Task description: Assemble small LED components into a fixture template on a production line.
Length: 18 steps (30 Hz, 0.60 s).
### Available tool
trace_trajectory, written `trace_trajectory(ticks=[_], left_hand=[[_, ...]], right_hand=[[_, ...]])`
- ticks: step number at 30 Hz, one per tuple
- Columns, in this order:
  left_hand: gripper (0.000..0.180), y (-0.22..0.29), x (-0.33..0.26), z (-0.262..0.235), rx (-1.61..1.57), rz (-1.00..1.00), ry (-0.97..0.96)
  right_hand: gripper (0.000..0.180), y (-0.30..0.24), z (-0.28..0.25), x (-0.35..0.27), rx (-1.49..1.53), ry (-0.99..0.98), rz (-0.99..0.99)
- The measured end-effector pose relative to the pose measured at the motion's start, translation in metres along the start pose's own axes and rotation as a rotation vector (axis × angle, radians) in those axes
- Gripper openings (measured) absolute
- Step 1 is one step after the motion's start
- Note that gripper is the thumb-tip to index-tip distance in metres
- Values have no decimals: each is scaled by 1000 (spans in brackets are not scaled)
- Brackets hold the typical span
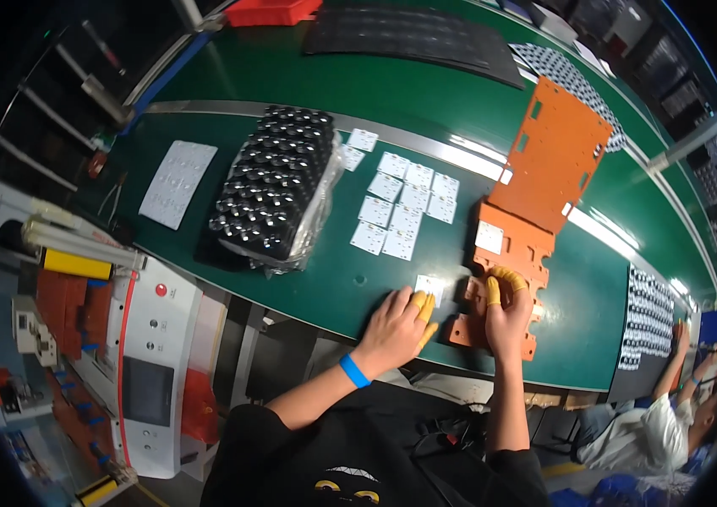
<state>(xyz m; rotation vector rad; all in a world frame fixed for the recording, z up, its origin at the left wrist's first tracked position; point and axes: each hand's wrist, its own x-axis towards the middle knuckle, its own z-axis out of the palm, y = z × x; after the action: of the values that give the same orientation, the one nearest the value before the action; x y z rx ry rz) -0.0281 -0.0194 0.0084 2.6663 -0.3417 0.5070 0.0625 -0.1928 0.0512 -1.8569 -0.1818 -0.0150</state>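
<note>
My left hand [394, 328], with yellow finger cots on some fingers and a blue wristband, rests near the table's front edge. Its fingers are apart and touch a small white circuit board [428, 284] that lies on the green table. Over the orange fixture [515, 245], my right hand [507, 311] has its cot-covered thumb and fingertips brought together. Whatever is between those fingertips is too small or hidden to make out. One white board [489, 237] sits in the fixture just beyond that hand. The fixture's orange lid [551, 156] is swung back, away from me.
Several white boards [404, 221] lie in rows left of the fixture. Farther left stands a stack of black trays with shiny domes [274, 182], beside a white sheet [177, 184]. A machine [160, 363] stands at lower left. Another person [654, 431] works at right, near a filled tray [648, 317].
</note>
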Motion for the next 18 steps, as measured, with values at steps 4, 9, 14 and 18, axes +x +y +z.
trace_trajectory(ticks=[4, 9, 14, 18], left_hand=[[44, -1, -33, -17, 2, -31, 12], [41, -19, -69, -36, -31, 41, 13], [31, -38, -97, -51, 9, 123, 125], [24, -41, -117, -60, 61, -10, 287]], right_hand=[[21, -37, 41, 5, -285, -39, -413], [31, -100, 112, 31, -161, -292, -699], [33, -119, 162, 27, -102, -509, -790], [30, -122, 181, 32, -178, -511, -875]])
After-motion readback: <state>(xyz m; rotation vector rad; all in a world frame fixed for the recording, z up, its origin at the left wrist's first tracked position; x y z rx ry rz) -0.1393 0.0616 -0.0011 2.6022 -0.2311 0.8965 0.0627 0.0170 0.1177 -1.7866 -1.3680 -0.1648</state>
